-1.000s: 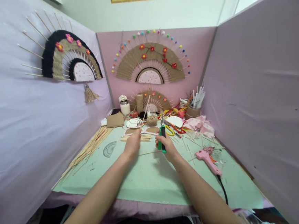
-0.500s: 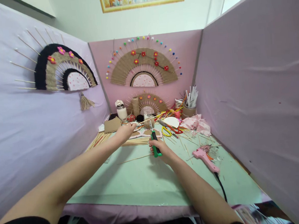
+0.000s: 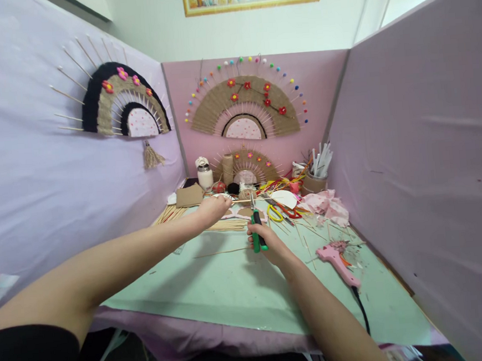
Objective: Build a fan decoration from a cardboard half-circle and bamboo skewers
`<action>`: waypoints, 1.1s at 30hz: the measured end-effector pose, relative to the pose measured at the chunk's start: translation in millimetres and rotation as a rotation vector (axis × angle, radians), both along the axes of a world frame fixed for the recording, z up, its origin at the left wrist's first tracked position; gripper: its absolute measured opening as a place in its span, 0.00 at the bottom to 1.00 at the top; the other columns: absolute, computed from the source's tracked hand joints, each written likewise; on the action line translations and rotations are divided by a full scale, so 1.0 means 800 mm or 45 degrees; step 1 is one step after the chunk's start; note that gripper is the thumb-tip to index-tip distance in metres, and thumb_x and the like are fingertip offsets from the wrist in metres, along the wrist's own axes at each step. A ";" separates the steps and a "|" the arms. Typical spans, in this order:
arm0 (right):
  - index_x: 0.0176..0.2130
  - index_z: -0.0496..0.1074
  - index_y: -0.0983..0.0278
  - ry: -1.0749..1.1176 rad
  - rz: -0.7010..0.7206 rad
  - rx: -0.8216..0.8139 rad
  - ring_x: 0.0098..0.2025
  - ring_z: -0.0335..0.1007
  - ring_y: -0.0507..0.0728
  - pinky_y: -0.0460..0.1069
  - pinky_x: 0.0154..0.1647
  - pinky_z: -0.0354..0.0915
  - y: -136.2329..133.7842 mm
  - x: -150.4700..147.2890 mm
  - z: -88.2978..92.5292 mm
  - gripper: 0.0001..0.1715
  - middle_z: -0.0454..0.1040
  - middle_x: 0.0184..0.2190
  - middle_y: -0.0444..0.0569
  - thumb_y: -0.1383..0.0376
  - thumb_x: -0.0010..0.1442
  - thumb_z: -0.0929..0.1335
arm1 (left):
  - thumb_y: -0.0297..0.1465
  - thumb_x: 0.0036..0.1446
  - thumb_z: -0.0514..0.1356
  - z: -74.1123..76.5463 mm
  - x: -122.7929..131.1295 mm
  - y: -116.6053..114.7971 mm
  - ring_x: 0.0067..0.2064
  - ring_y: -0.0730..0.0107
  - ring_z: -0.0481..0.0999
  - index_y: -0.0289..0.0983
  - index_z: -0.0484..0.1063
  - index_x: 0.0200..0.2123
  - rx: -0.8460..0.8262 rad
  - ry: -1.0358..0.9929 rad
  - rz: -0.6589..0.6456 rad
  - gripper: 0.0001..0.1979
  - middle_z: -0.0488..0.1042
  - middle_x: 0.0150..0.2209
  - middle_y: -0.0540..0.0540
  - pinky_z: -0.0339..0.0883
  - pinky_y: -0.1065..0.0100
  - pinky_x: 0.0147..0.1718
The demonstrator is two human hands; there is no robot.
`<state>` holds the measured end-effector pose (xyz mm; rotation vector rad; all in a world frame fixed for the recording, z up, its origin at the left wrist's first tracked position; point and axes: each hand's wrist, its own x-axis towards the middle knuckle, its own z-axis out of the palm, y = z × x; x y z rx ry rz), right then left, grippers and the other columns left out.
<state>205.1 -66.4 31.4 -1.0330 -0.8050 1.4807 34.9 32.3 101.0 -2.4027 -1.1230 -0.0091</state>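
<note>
My left hand (image 3: pixel 215 209) is closed in a pinch around one end of a thin wooden stick (image 3: pixel 241 201), held roughly level above the table. My right hand (image 3: pixel 266 237) wraps around the green and black handles of a pair of pliers (image 3: pixel 256 230). The pliers point away from me, with their metal jaws up at the stick; whether the jaws touch it I cannot tell. Beneath my hands, a single stick (image 3: pixel 221 252) lies on the pale green table cover (image 3: pixel 216 293). More sticks (image 3: pixel 230 225) lie in a row just beyond.
A pink glue gun (image 3: pixel 338 264) with a black cord lies at the right. Scissors with yellow handles (image 3: pixel 274 213), a can of white sticks (image 3: pixel 314 183), a white jar (image 3: pixel 205 178) and a cardboard piece (image 3: pixel 189 195) stand or lie at the back. Panels enclose the table.
The whole view has shifted, so the scene sits further right. The stick in my left hand is now more level, and the pliers are turned more upright.
</note>
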 end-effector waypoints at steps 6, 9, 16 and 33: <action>0.39 0.68 0.61 0.031 0.007 0.017 0.26 0.64 0.49 0.45 0.23 0.61 0.000 0.001 -0.004 0.25 0.69 0.29 0.41 0.56 0.42 0.75 | 0.25 0.61 0.54 0.005 0.003 -0.011 0.34 0.62 0.78 0.30 0.70 0.44 -0.012 0.020 0.025 0.09 0.74 0.35 0.35 0.68 0.65 0.33; 0.38 0.68 0.61 0.044 -0.001 0.008 0.26 0.64 0.49 0.45 0.23 0.61 0.000 0.001 -0.003 0.25 0.69 0.28 0.41 0.56 0.42 0.75 | 0.25 0.60 0.56 0.007 0.005 -0.014 0.34 0.61 0.78 0.30 0.70 0.44 -0.033 0.005 0.047 0.09 0.74 0.36 0.34 0.68 0.64 0.33; 0.38 0.68 0.62 0.036 -0.010 -0.018 0.25 0.64 0.49 0.45 0.22 0.60 0.000 -0.001 0.002 0.26 0.69 0.28 0.41 0.56 0.40 0.75 | 0.24 0.60 0.56 0.009 0.007 -0.017 0.34 0.61 0.78 0.29 0.71 0.44 -0.029 -0.013 0.049 0.10 0.74 0.36 0.33 0.69 0.64 0.33; 0.39 0.67 0.62 0.026 -0.011 -0.011 0.25 0.63 0.50 0.45 0.24 0.60 -0.003 -0.002 0.003 0.27 0.68 0.27 0.41 0.58 0.39 0.74 | 0.16 0.57 0.52 0.017 0.022 -0.043 0.39 0.53 0.79 0.25 0.71 0.47 -0.120 0.029 0.168 0.16 0.75 0.40 0.29 0.70 0.60 0.33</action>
